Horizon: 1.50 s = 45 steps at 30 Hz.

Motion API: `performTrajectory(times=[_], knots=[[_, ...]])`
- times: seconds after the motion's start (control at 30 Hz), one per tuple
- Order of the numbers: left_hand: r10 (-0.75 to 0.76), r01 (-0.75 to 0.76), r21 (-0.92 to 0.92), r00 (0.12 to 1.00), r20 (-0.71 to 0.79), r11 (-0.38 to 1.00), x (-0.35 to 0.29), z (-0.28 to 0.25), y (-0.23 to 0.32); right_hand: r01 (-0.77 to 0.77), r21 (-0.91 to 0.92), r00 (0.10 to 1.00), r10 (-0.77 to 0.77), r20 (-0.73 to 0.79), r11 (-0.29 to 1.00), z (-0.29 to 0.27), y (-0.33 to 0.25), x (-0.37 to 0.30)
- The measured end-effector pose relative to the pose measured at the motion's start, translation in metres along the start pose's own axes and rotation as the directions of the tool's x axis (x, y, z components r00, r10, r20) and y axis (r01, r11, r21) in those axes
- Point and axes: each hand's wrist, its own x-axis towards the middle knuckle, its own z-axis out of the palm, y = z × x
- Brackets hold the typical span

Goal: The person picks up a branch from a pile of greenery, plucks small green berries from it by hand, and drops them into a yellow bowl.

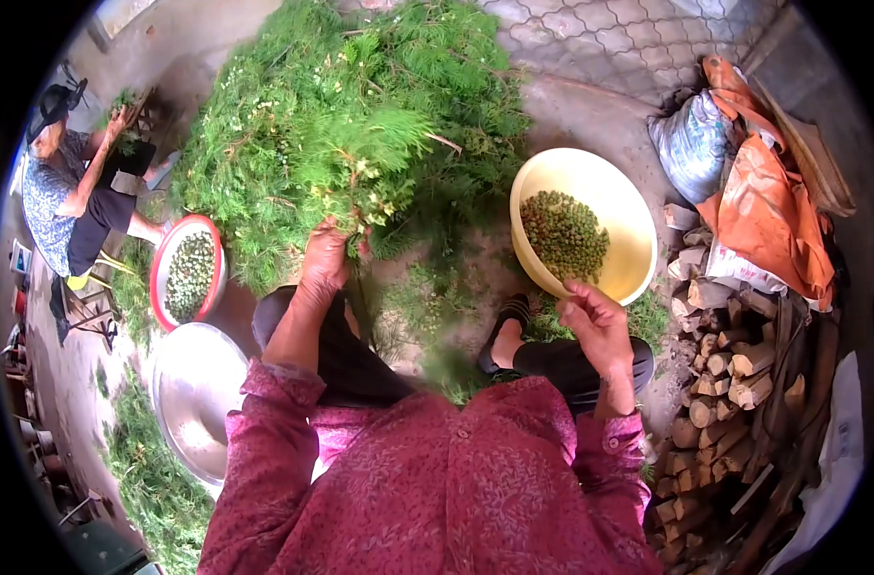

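My left hand (326, 257) is closed around the stem end of a feathery green conifer branch (389, 134), raised in front of a large heap of similar branches (255, 115). Small pale seed cones (368, 203) cluster on the branch just above my fingers. To the right, my right hand (598, 321) has its thumb and fingers pinched together at the near rim of a yellow basin (630, 225). Anything between those fingers is too small to make out. Many small round green and brown cones (563, 235) lie in the basin.
At left, a seated person (58, 201) handles a green sprig beside a red-rimmed basin (157, 278) of pale cones. A metal basin (202, 383) sits nearer me. Stacked firewood (720, 402), an orange sack (772, 220) and a grey sack (688, 144) line the right side.
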Motion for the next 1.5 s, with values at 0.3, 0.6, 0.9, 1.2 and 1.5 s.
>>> performTrajectory(times=[0.3,0.6,0.9,1.2,1.5], knots=[[0.002,-0.015,0.268,0.999,0.052,0.963,-0.002,-0.013,-0.005,-0.143,0.12,0.989,0.139,0.042,0.982,0.008,-0.002,0.02],[0.159,-0.134,0.236,0.983,-0.091,0.962,0.017,-0.073,-0.015,-0.212,0.065,0.974,0.205,0.1,0.975,0.044,0.0,0.041],[-0.032,0.021,0.226,0.998,0.046,0.974,0.002,-0.045,-0.028,-0.238,0.143,0.895,0.16,0.416,0.961,0.127,0.026,0.058],[-0.092,0.086,0.04,0.981,0.173,0.996,-0.007,0.002,-0.013,-0.449,0.373,0.869,0.299,0.394,0.812,0.18,0.021,0.082],[-0.011,0.007,0.032,0.991,0.134,0.999,-0.009,0.01,-0.011,-0.45,0.334,0.886,0.366,0.286,0.828,0.196,0.003,0.097]])
